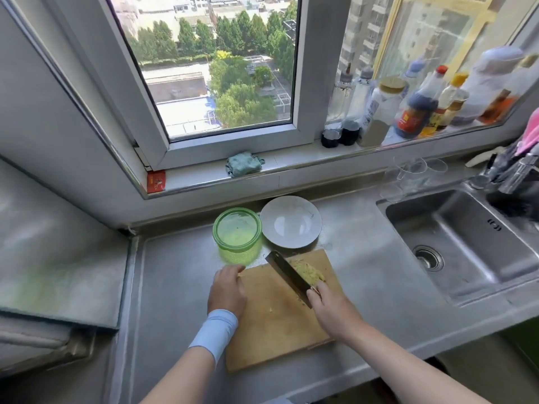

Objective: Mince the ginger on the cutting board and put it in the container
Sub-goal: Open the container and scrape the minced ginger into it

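A wooden cutting board (277, 322) lies on the steel counter. Minced ginger (310, 272), pale yellow-green, is heaped at the board's far right, beside the blade of a dark cleaver (287, 277). My right hand (332, 310) grips the cleaver's handle, which it hides. My left hand (229, 290) rests at the board's far left corner, fingers curled over the edge. A green translucent container (237, 234) stands open just beyond the board's left corner, with a little pale matter at its bottom.
A white plate (291, 221) sits beside the container, behind the board. A steel sink (455, 243) lies to the right, with clear glasses (417, 173) behind it. Bottles (417, 109) and a green cloth (243, 164) sit on the windowsill.
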The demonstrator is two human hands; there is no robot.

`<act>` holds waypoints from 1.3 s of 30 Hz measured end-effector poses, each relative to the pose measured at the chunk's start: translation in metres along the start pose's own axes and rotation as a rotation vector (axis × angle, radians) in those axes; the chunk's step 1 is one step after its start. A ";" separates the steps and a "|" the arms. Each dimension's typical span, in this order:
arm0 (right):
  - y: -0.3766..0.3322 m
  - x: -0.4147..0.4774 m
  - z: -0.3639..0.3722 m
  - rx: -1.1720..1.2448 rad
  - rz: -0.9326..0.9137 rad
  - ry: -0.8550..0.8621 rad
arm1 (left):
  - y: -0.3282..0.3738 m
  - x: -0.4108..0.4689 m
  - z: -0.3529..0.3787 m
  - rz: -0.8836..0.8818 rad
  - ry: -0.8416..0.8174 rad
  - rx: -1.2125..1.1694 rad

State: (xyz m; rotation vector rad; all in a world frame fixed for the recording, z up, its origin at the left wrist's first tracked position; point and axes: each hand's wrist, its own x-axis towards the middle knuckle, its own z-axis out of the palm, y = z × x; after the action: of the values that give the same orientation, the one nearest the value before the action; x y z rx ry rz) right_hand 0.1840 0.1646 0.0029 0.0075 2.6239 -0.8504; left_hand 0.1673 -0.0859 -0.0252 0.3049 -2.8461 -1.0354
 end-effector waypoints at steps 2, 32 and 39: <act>0.005 0.000 0.001 -0.219 -0.138 0.005 | 0.004 -0.005 -0.004 -0.002 0.202 -0.051; 0.057 0.048 -0.003 -0.400 -0.529 -0.100 | 0.010 -0.010 0.018 0.259 -0.500 0.258; 0.013 0.072 -0.010 -0.372 -0.594 -0.005 | 0.000 0.028 0.004 0.073 -0.381 0.137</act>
State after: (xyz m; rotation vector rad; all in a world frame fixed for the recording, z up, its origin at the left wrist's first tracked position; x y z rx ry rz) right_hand 0.1152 0.1732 -0.0223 -0.9039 2.7675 -0.5028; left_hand 0.1391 -0.0897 -0.0277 0.0105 -3.2445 -0.9778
